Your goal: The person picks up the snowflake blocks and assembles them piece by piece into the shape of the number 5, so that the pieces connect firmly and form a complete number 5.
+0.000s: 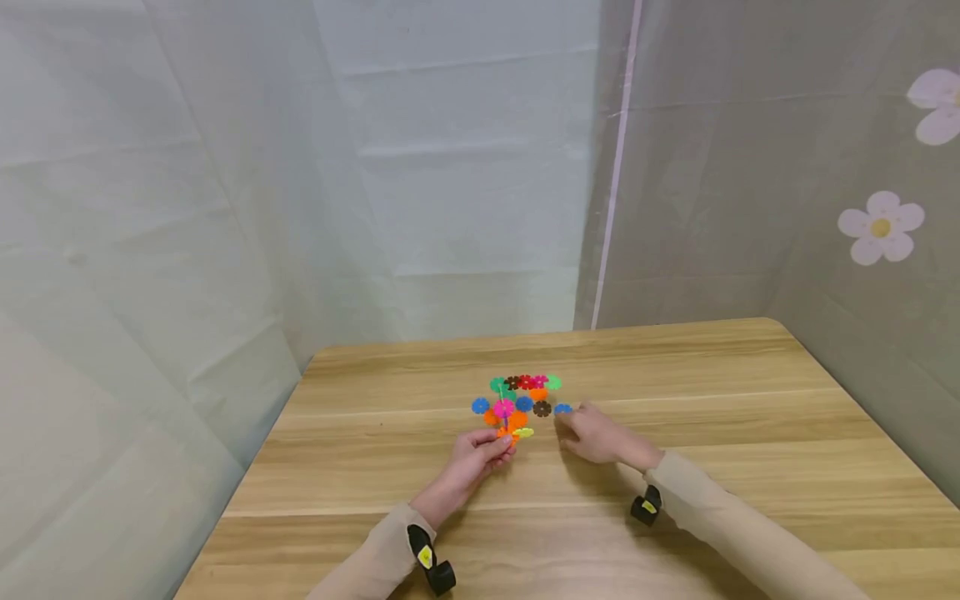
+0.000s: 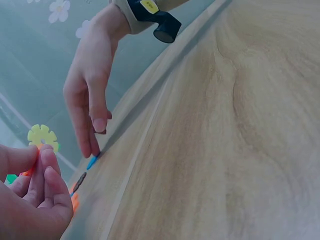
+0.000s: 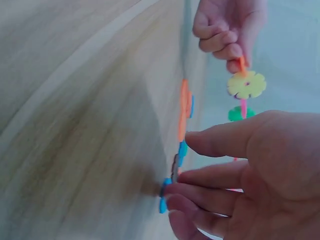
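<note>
My left hand (image 1: pixel 476 458) pinches an orange notched plastic disc (image 3: pixel 241 64) between thumb and fingers. Joined to that piece is a yellow flower-shaped disc (image 3: pixel 247 85), with pink and green discs (image 3: pixel 240 113) beyond it, raised off the table. At the right end of the loose discs, my right hand (image 1: pixel 600 435) has its fingertips at a blue disc (image 1: pixel 563 408) lying flat. In the right wrist view its thumb stands apart from the loosely bent fingers, which partly cover that blue disc (image 3: pixel 163 200). Beside it lies a brown disc (image 1: pixel 542 409).
Several more discs lie close together on the wooden table (image 1: pixel 675 375), among them a light green one (image 1: pixel 553 382) and a blue one (image 1: pixel 480 406) on the left. Pale curtains (image 1: pixel 450 167) hang behind the table. Each wrist wears a black camera strap (image 1: pixel 647 505).
</note>
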The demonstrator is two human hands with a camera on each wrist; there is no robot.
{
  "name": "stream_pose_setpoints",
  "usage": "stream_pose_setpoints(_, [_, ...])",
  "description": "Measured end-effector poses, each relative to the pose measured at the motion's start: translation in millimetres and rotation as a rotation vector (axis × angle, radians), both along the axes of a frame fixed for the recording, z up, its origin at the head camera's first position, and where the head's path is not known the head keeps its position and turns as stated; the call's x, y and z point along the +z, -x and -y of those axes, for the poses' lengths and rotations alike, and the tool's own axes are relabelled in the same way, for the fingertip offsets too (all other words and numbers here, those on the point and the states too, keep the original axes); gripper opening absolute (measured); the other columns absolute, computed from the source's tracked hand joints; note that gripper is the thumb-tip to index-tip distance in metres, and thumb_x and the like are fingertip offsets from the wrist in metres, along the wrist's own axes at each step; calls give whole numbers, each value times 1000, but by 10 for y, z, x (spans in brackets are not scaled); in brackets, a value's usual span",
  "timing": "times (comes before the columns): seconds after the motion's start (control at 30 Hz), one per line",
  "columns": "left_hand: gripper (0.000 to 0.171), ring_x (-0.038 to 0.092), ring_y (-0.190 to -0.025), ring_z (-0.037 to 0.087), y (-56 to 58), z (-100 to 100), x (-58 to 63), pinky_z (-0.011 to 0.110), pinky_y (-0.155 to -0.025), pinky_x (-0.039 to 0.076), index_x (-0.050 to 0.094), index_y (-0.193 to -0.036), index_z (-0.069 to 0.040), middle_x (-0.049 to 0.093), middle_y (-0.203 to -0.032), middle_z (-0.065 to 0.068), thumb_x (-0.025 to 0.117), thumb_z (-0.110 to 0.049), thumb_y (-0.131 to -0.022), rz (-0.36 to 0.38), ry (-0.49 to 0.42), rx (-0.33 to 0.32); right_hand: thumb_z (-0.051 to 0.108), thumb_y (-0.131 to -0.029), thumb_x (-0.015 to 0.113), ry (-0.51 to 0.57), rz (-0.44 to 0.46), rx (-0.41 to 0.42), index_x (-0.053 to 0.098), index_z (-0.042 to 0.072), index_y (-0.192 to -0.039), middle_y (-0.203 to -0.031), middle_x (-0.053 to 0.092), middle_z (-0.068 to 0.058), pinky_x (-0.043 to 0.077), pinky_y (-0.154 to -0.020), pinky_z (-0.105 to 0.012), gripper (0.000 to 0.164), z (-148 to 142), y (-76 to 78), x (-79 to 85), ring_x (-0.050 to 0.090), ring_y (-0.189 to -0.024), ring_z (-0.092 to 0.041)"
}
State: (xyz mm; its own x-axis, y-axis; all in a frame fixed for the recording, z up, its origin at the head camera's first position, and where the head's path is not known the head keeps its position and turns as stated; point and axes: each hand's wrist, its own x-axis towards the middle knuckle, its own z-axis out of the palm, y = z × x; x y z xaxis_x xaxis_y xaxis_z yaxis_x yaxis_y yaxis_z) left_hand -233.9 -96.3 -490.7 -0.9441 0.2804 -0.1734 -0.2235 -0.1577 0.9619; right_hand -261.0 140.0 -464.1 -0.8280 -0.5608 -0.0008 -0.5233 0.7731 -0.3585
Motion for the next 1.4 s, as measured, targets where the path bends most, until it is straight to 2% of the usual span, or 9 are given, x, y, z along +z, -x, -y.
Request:
stream_pose_setpoints(0.13, [10,61,-70,7,13,-14,0,17,-66,51,67,-97,4,70,-78,0,63,-3,-91,1,-1,1,8,-92,61,-2,70,38,64,-5,-113,-78,60,-8,44,-59,-24,25,-11,-71,99,46,-64,-14])
stream_pose_setpoints(0.27, [10,61,-70,7,22,-25,-9,18,-67,51,67,-97,3,70,-78,0,63,-3,-91,5,3,3,4,-91,61,81,124,23,66,-5,-114,-89,69,-13,42,-50,-17,25,-9,-110,139,45,-56,-7])
stream_pose_setpoints(0.37, [11,61,-72,8,20,-26,-21,18,-68,52,67,-99,3,70,-79,0,63,-4,-91,11,7,2,-2,-85,65,155,117,-54,65,-7,-114,-96,71,-18,49,-55,-20,29,-4,-94,124,55,-65,-11])
stream_pose_setpoints(0.47, [13,62,-74,8,22,-29,-35,18,-68,52,67,-101,3,70,-81,0,64,-6,-91,18,5,-4,-2,-81,71,159,74,-116,64,-8,-112,-87,69,-14,49,-59,-23,33,-10,-54,84,56,-69,-13])
stream_pose_setpoints(0.57, [13,62,-73,8,28,-32,-38,18,-68,52,68,-101,2,70,-81,1,64,-6,-92,36,-13,-5,3,-80,75,133,43,-124,65,-5,-106,-78,64,-7,43,-54,-21,29,-24,-19,38,50,-63,-12])
stream_pose_setpoints(0.73, [12,63,-74,7,17,-33,-12,18,-69,52,67,-101,0,71,-83,1,63,-6,-92,65,-40,-1,8,-86,71,128,40,-126,63,1,-100,-75,56,-2,35,-49,-18,17,-44,7,-11,45,-61,-11])
stream_pose_setpoints(1.07, [15,63,-75,8,-6,-57,4,19,-70,53,66,-104,1,71,-84,2,64,-7,-92,96,-42,8,5,-80,76,93,30,-134,60,6,-91,-82,58,-5,43,-63,-27,19,-24,21,-58,47,-75,-16])
stream_pose_setpoints(1.2, [13,63,-74,7,-3,-57,-11,18,-70,52,65,-103,1,71,-83,2,64,-7,-92,99,-50,7,2,-77,77,156,69,-141,58,6,-88,-81,62,-6,47,-65,-28,23,-38,19,-44,53,-73,-15])
stream_pose_setpoints(1.4, [11,61,-73,6,-3,-51,-9,17,-70,52,65,-101,0,70,-83,2,63,-8,-92,107,-56,18,-2,-84,67,332,161,-141,56,3,-89,-75,65,-5,43,-55,-21,13,-78,-5,-34,53,-64,-11])
